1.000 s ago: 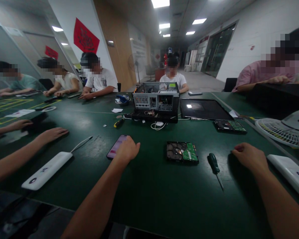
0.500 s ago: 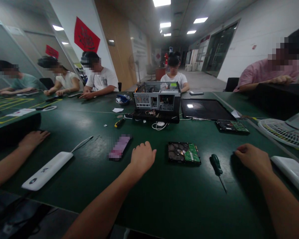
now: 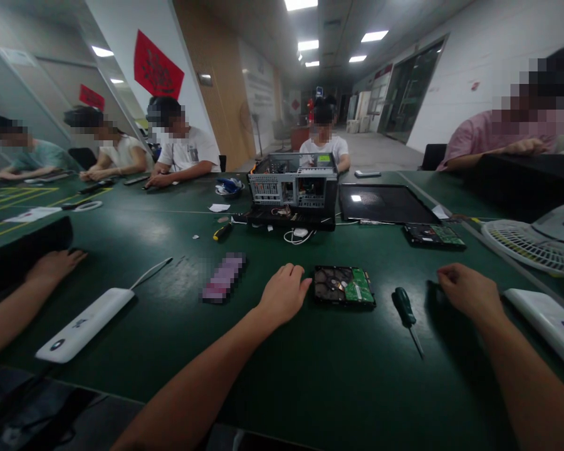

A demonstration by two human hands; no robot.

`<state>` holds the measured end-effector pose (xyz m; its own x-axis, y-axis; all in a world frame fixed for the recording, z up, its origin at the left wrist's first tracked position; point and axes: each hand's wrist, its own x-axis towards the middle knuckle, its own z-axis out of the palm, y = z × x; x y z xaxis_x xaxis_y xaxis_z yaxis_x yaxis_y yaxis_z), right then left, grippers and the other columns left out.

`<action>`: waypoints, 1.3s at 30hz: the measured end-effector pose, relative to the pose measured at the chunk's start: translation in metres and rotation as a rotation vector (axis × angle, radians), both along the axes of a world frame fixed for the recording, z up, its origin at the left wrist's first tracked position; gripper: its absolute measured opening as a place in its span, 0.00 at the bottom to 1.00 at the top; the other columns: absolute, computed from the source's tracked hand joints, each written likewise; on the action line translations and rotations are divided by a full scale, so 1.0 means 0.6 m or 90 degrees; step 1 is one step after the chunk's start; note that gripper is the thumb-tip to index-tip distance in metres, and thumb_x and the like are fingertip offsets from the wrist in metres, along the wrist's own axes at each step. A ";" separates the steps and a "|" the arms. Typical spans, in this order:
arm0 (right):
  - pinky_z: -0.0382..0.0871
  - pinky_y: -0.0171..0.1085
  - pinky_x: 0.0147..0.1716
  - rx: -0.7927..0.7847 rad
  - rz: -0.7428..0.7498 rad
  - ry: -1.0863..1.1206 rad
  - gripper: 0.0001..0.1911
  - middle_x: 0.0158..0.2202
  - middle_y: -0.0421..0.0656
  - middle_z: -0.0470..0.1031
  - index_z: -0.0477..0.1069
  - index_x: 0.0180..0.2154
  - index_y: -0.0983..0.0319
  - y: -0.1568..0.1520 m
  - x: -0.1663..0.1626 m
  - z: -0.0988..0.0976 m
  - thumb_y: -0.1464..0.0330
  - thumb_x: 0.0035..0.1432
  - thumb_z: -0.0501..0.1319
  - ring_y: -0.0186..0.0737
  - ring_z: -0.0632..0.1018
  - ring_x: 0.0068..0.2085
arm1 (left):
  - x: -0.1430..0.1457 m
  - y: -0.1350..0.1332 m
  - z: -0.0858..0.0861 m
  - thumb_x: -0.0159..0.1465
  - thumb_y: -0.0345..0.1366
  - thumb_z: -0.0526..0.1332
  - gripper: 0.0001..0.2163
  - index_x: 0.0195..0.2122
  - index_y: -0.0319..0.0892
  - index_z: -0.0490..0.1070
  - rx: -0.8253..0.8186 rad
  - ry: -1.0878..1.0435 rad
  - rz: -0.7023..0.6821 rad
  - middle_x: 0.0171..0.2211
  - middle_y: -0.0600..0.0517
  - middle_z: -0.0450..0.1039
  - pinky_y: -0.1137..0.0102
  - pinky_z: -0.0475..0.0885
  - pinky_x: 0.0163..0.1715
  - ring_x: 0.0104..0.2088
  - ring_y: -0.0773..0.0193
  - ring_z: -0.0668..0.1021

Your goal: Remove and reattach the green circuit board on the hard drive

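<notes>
My left hand [image 3: 284, 293] rests on the green table [image 3: 282, 369], fingers loosely spread and holding nothing. Its thumb lies right beside the left edge of a bare hard drive [image 3: 344, 285], circuit side up. A phone [image 3: 223, 277] lies to the left of that hand. My right hand [image 3: 467, 291] rests knuckles up at the right with its fingers curled under. A green-handled screwdriver [image 3: 404, 307] lies between the drive and my right hand, its tip pointing toward me.
An open computer case [image 3: 294, 188] stands mid-table, with a black side panel [image 3: 385, 203] and a circuit board [image 3: 432, 235] to its right. A white fan [image 3: 536, 241] and white devices [image 3: 82, 324] lie at the sides. A neighbour's hand [image 3: 51, 266] rests at the left; several people sit around.
My left hand has let go of the phone and slid right across the table to the hard drive's edge. My right hand has stayed put.
</notes>
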<state>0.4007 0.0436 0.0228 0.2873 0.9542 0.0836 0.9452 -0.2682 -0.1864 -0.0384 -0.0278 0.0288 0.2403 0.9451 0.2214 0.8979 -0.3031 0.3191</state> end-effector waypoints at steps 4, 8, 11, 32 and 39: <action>0.68 0.41 0.42 0.084 0.069 0.069 0.12 0.43 0.48 0.82 0.76 0.44 0.61 -0.011 -0.040 0.012 0.63 0.62 0.59 0.47 0.81 0.43 | 0.020 0.012 -0.009 0.69 0.53 0.57 0.26 0.63 0.44 0.62 0.037 -0.080 -0.132 0.62 0.42 0.63 0.55 0.66 0.61 0.62 0.49 0.68; 0.70 0.39 0.38 0.173 0.216 0.184 0.11 0.36 0.44 0.81 0.76 0.41 0.59 -0.037 -0.119 0.026 0.63 0.60 0.61 0.42 0.80 0.36 | 0.044 0.034 -0.015 0.60 0.61 0.63 0.40 0.68 0.45 0.57 0.020 -0.070 -0.205 0.69 0.40 0.53 0.49 0.61 0.66 0.68 0.43 0.59; 0.70 0.37 0.34 0.165 0.378 0.234 0.09 0.34 0.42 0.80 0.75 0.41 0.58 -0.062 -0.192 0.034 0.63 0.61 0.60 0.40 0.78 0.32 | 0.061 0.048 -0.020 0.59 0.61 0.64 0.43 0.70 0.47 0.55 0.009 -0.050 -0.258 0.71 0.41 0.51 0.47 0.58 0.67 0.69 0.42 0.57; 0.71 0.39 0.40 0.116 0.596 0.249 0.07 0.39 0.42 0.80 0.78 0.37 0.56 -0.090 -0.287 0.032 0.71 0.62 0.60 0.40 0.79 0.38 | 0.070 0.053 -0.041 0.58 0.59 0.66 0.39 0.65 0.43 0.61 0.063 -0.059 -0.275 0.64 0.40 0.63 0.50 0.55 0.68 0.64 0.46 0.65; 0.71 0.41 0.37 0.153 0.441 0.196 0.10 0.39 0.43 0.80 0.78 0.41 0.57 -0.070 -0.211 0.037 0.62 0.64 0.59 0.41 0.78 0.35 | 0.069 0.053 -0.041 0.59 0.59 0.65 0.40 0.66 0.42 0.60 0.060 -0.054 -0.276 0.65 0.40 0.62 0.50 0.57 0.67 0.64 0.45 0.65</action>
